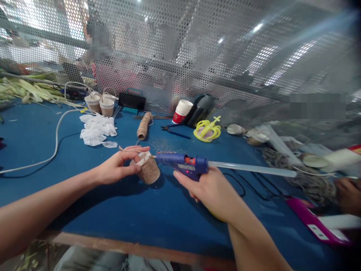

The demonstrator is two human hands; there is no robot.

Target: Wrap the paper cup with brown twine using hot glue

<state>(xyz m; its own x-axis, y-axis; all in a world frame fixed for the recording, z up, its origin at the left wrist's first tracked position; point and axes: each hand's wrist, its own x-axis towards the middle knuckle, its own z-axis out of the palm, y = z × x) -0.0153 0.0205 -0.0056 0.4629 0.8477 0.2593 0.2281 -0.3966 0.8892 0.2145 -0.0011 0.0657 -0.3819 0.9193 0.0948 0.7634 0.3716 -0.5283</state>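
My left hand [122, 163] grips the rim of a paper cup [149, 171] wound with brown twine, tilted over the blue table. A loose strand of twine runs by its fingers. My right hand [210, 188] is closed round the handle of a blue hot glue gun [180, 162], a red light lit on its side. The gun's nozzle points left and meets or nearly meets the twine near the cup's rim. A long translucent glue stick [251, 168] sticks out of the gun's back. Behind the cup lies a twine roll [144, 126].
White gloves [97, 130] and twine-wrapped cups [107, 105] sit at the left back. Pliers [176, 131], stacked paper cups [182, 111], a dark kettle [201, 109] and a yellow crown [207, 130] stand along the mesh screen. Grey cord [313, 184] and another person's hand [348, 194] are at right.
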